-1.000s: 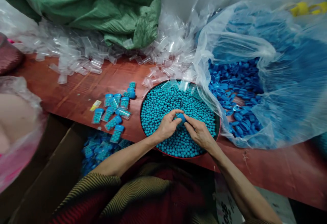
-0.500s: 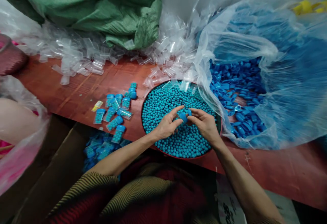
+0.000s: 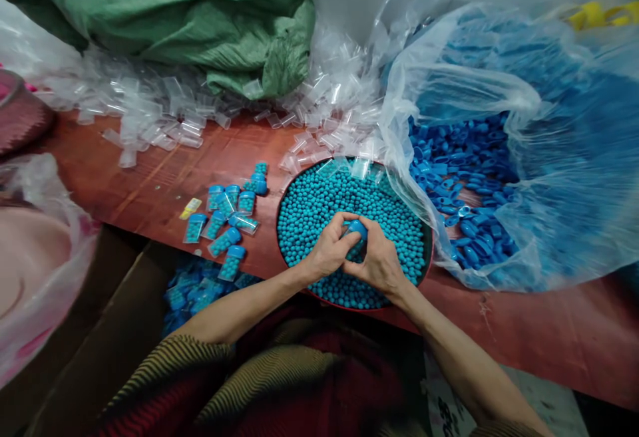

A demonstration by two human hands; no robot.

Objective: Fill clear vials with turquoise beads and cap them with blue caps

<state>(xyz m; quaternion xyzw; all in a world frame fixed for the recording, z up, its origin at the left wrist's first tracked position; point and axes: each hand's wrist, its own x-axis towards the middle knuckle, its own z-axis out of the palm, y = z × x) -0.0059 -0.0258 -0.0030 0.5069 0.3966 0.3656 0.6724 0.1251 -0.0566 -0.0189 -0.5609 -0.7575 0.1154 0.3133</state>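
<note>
Over a round tray (image 3: 430, 251) filled with small blue beads (image 3: 319, 197), both of my hands meet around one small container with a blue cap (image 3: 356, 228). My left hand (image 3: 331, 244) grips it from the left, thumb across its side. From the right, my right hand (image 3: 380, 259) closes on it, fingertips at the cap. The container's lower part is mostly hidden by the fingers. Left of the tray, several clear containers of blue beads with blue caps (image 3: 232, 261) lie or stand on the red table (image 3: 150, 191).
Clear empty tubes (image 3: 184, 124) are heaped along the back, beside a green sack (image 3: 190, 18). A translucent bag (image 3: 564, 224) of blue caps (image 3: 464, 151) lies open at the right. Filled containers (image 3: 194, 291) sit below the table edge. A pink basket (image 3: 20, 108) stands far left.
My right hand has moved left and in against my left hand. The blue cap it held apart now sits on the container, and the fingers of both hands have closed round it.
</note>
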